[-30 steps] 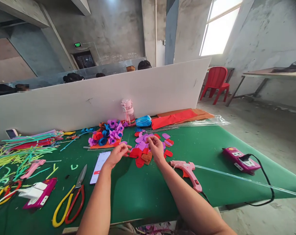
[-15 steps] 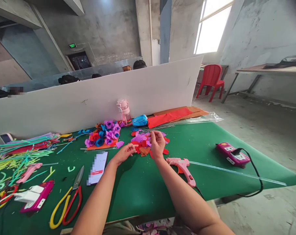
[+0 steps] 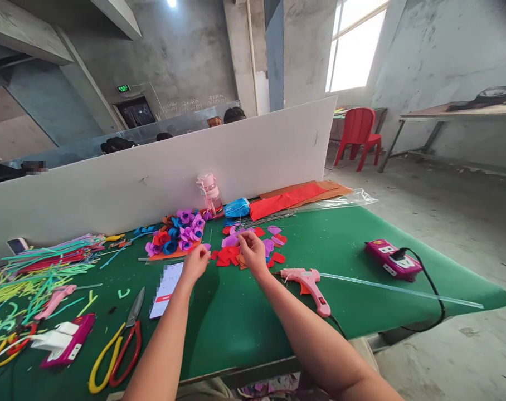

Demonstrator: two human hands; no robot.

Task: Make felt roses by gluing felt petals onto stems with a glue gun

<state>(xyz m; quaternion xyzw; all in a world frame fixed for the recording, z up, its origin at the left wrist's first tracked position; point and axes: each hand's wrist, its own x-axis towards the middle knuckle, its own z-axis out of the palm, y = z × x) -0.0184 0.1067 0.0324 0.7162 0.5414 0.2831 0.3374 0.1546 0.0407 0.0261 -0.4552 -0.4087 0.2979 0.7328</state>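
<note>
My left hand (image 3: pixel 195 264) is closed in a pinch above the green table, right of the phone (image 3: pixel 168 281). What its fingertips hold is hidden; a purple petal (image 3: pixel 207 247) lies just beyond them. Over a loose pile of red petals (image 3: pixel 227 256) and purple petals (image 3: pixel 229 240), my right hand (image 3: pixel 253 252) pinches with thumb and forefinger. A faint thin line rises by its fingertips, too fine to name. Finished paper flowers (image 3: pixel 186 228) in purple, blue and red sit on an orange sheet behind my left hand. A pink glue gun (image 3: pixel 305 281) lies right of my right forearm.
Scissors (image 3: pixel 131 323) with yellow and red handles lie at the front left, near a magenta power strip (image 3: pixel 79 340). Coloured stems (image 3: pixel 48 256) spread at far left. A pink bottle (image 3: pixel 210 192), blue packet (image 3: pixel 237 208) and red paper (image 3: pixel 286 201) line the white partition (image 3: pixel 161 172).
My left hand has drawn back to the left and its fingers have closed. My right hand has moved slightly left and lower, still pinched. The view has shifted a little.
</note>
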